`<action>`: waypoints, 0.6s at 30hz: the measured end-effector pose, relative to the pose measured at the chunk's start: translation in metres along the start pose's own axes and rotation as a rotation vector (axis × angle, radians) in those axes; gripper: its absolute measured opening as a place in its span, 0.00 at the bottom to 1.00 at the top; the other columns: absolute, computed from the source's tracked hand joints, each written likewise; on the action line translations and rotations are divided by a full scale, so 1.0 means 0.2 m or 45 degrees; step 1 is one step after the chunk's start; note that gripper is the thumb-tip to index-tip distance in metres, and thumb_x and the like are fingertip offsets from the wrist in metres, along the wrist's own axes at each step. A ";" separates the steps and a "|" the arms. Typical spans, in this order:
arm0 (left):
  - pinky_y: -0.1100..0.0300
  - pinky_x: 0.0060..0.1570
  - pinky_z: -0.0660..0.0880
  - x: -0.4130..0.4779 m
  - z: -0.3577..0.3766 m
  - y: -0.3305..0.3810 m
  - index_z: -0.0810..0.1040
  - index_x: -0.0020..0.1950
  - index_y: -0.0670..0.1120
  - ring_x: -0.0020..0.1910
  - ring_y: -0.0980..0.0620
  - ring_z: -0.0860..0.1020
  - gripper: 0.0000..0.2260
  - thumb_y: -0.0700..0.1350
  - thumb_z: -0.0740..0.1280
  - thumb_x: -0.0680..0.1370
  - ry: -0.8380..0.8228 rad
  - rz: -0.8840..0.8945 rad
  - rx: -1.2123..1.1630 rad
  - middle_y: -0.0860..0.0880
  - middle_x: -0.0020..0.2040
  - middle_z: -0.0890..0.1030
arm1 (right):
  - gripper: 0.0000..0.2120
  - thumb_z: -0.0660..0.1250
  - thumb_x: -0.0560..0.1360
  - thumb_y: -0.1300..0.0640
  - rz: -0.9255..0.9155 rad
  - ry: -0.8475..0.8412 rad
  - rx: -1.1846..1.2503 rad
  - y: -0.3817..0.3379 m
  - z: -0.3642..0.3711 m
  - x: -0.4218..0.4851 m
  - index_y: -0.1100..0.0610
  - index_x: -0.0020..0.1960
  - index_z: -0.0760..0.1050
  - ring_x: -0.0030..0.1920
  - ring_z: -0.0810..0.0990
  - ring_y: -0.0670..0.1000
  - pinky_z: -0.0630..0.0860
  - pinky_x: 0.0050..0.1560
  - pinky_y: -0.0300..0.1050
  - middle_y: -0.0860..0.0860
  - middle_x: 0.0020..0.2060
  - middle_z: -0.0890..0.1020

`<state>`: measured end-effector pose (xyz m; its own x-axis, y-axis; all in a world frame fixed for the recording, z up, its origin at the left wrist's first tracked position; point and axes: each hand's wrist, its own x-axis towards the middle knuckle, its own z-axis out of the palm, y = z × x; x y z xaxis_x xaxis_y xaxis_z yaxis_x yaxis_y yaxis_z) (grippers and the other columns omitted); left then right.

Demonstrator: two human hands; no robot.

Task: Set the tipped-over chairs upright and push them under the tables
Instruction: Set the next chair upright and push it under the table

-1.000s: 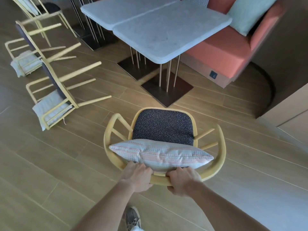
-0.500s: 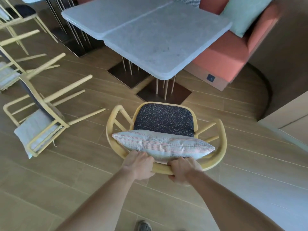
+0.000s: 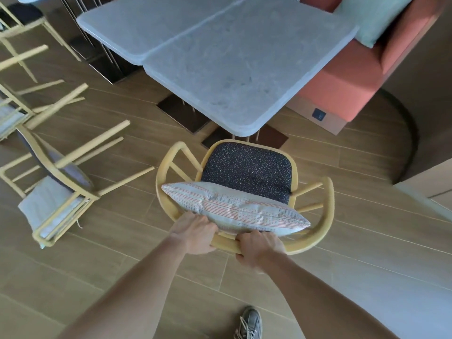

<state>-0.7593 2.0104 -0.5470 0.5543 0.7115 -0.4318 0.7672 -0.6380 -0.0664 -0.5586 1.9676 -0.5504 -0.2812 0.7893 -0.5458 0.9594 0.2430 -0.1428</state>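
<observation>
Left hand: the left hand (image 3: 193,233) is curled over the near back rail of the upright chair, next to the left end of the pillow.
Right hand: the right hand (image 3: 259,248) grips the same rail just right of the left hand, fingers wrapped under it.
Upright chair: a yellow wooden armchair (image 3: 329,204) stands on its legs at the middle of the view, its seat facing the table.
Seat: the dark speckled seat cushion (image 3: 247,167) lies flat, with a striped pillow (image 3: 234,209) leaning across the backrest.
Table edge: the near rounded corner of the grey table (image 3: 232,69) sits just past the far rim of the seat. The rest of the seat is not under the top.
Second table: another grey top (image 3: 146,28) butts against the first along a straight seam on its left.
Table feet: dark base plates (image 3: 178,111) lie on the floor under the tops, just beyond the chair's far left arm.
Tipped chair: one yellow chair (image 3: 95,143) lies on its back to the left, legs pointing right toward the upright chair. One leg tip ends close to the upright chair's left arm.
More chairs: a further tipped chair (image 3: 56,104) lies at the far left edge.
Bench: an orange bench (image 3: 342,89) with a pale green pillow (image 3: 371,18) runs along the table's far right side.
Open floor: bare wood-look flooring (image 3: 367,241) stretches right of the chair and near the person.
Foot: a grey shoe (image 3: 249,324) stands on the floor near the bottom edge.
</observation>
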 end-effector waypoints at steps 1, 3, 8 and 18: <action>0.54 0.47 0.78 0.04 -0.01 -0.03 0.82 0.68 0.56 0.46 0.50 0.84 0.20 0.63 0.67 0.80 -0.001 0.006 0.006 0.50 0.51 0.87 | 0.14 0.63 0.80 0.43 0.009 0.004 0.017 0.01 -0.02 0.04 0.47 0.61 0.80 0.54 0.84 0.59 0.77 0.51 0.53 0.51 0.54 0.85; 0.54 0.49 0.79 0.10 -0.03 -0.10 0.81 0.69 0.56 0.47 0.50 0.85 0.22 0.64 0.68 0.79 -0.012 0.029 0.005 0.51 0.51 0.87 | 0.13 0.64 0.80 0.43 0.023 0.003 0.046 0.01 -0.07 0.10 0.47 0.61 0.80 0.53 0.84 0.59 0.76 0.49 0.53 0.51 0.53 0.85; 0.54 0.47 0.75 0.19 -0.04 -0.24 0.82 0.65 0.57 0.46 0.49 0.85 0.21 0.65 0.66 0.78 -0.015 0.079 0.047 0.51 0.50 0.87 | 0.13 0.64 0.79 0.45 0.046 0.010 0.093 0.00 -0.12 0.20 0.47 0.59 0.80 0.53 0.84 0.59 0.78 0.51 0.54 0.50 0.52 0.85; 0.48 0.52 0.73 0.22 0.00 -0.29 0.82 0.63 0.52 0.50 0.45 0.83 0.22 0.65 0.63 0.80 -0.058 0.216 0.071 0.47 0.51 0.86 | 0.14 0.63 0.78 0.43 0.104 0.002 0.082 -0.02 -0.13 0.20 0.45 0.60 0.81 0.53 0.83 0.60 0.77 0.53 0.53 0.49 0.52 0.86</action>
<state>-0.7793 2.0792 -0.5615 0.6581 0.5792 -0.4811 0.6440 -0.7640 -0.0387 -0.5737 2.0138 -0.5503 -0.2018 0.8062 -0.5562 0.9785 0.1411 -0.1504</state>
